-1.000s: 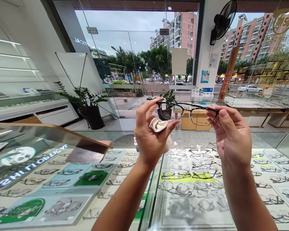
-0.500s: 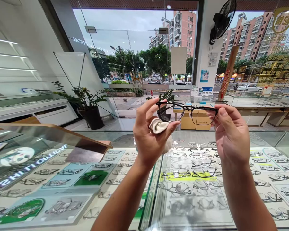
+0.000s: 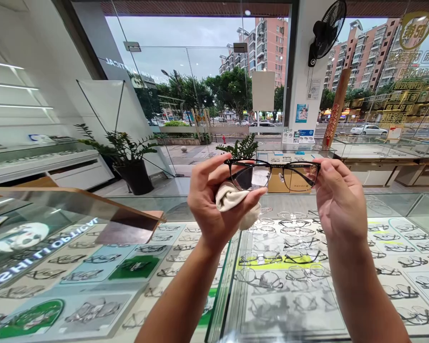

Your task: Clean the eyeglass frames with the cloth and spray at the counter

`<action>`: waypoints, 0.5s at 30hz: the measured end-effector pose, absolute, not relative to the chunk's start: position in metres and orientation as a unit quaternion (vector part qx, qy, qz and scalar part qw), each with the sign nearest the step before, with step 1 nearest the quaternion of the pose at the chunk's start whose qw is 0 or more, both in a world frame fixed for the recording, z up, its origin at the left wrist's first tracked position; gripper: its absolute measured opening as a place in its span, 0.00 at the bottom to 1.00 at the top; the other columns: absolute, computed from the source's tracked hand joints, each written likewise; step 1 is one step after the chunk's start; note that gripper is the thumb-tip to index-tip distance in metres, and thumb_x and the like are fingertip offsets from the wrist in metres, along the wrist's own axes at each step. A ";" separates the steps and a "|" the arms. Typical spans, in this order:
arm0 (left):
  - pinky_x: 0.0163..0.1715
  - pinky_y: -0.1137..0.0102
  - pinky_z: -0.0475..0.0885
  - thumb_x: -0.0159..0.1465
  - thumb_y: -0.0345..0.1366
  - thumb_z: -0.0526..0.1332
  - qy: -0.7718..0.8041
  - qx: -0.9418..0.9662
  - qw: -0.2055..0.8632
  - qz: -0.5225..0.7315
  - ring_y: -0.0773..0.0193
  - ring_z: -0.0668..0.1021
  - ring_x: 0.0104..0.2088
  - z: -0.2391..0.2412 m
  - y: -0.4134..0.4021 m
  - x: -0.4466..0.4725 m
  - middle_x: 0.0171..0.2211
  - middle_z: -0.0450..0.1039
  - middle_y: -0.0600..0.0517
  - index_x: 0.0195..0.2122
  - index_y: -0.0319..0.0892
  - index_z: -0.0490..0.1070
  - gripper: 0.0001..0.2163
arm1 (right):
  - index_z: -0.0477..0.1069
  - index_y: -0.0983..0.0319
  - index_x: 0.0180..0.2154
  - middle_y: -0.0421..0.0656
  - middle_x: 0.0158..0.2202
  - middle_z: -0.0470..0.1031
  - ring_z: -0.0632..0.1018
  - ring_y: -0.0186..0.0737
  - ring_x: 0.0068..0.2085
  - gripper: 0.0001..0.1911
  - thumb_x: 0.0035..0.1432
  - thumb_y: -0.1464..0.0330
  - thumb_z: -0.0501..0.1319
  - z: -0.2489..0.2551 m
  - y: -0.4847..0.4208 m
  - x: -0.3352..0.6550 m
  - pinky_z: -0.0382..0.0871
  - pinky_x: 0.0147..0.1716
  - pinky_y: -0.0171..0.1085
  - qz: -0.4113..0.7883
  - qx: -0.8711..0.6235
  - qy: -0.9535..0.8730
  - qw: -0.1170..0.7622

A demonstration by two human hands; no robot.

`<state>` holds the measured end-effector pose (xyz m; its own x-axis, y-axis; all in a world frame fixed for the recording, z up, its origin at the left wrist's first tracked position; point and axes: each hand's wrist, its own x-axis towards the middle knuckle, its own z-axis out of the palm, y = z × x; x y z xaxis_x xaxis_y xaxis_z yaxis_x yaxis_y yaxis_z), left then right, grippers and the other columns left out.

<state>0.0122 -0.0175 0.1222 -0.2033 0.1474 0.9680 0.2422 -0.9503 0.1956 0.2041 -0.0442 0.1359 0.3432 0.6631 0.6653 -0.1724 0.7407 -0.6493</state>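
Black-framed eyeglasses (image 3: 277, 166) are held up level above the glass display counter, lenses toward the street side. My right hand (image 3: 343, 197) pinches their right end between thumb and fingers. At the other end, fingers of my left hand (image 3: 214, 205) touch the frame's left corner. A bunched cream cloth (image 3: 232, 196) is tucked in my left palm, under the left lens, and part of it hangs down behind the thumb. The left thumb points out below the glasses. Fingers behind the frame are partly hidden.
Several rows of eyeglasses (image 3: 268, 257) lie inside the glass counter (image 3: 289, 328) below my hands. A wooden-edged panel (image 3: 128, 214) stands on the left. Beyond are a potted plant (image 3: 134, 174), glass doors, a wall fan (image 3: 327, 31) and more display cases (image 3: 379, 157).
The glasses have tilted and moved slightly down and left, so both lenses now face more squarely. Both hands shifted slightly left with them.
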 end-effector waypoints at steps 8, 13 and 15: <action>0.34 0.71 0.83 0.56 0.48 0.76 -0.166 -0.632 0.022 -0.757 0.57 0.85 0.44 0.124 -0.023 0.014 0.47 0.79 0.47 0.53 0.44 0.69 0.29 | 0.78 0.55 0.37 0.39 0.37 0.80 0.81 0.40 0.42 0.10 0.59 0.56 0.69 0.135 -0.044 0.204 0.76 0.51 0.44 0.260 -0.253 -0.521 0.773; 0.36 0.68 0.83 0.56 0.49 0.76 -0.180 -0.631 0.011 -0.755 0.57 0.85 0.43 0.122 -0.024 0.014 0.44 0.80 0.48 0.55 0.44 0.68 0.30 | 0.77 0.56 0.36 0.41 0.35 0.79 0.80 0.40 0.39 0.11 0.59 0.57 0.68 0.136 -0.044 0.204 0.77 0.46 0.43 0.254 -0.274 -0.520 0.768; 0.37 0.68 0.83 0.57 0.48 0.76 -0.174 -0.633 -0.005 -0.754 0.57 0.85 0.43 0.122 -0.024 0.014 0.44 0.80 0.48 0.55 0.44 0.68 0.30 | 0.76 0.56 0.36 0.41 0.35 0.78 0.79 0.40 0.38 0.11 0.59 0.57 0.68 0.136 -0.044 0.204 0.77 0.45 0.43 0.251 -0.273 -0.521 0.769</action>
<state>0.0139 -0.0238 0.1218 -0.1990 0.2277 0.9532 0.2129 -0.9393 0.2689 0.2036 -0.0444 0.1359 0.3305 0.6703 0.6644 -0.1012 0.7251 -0.6812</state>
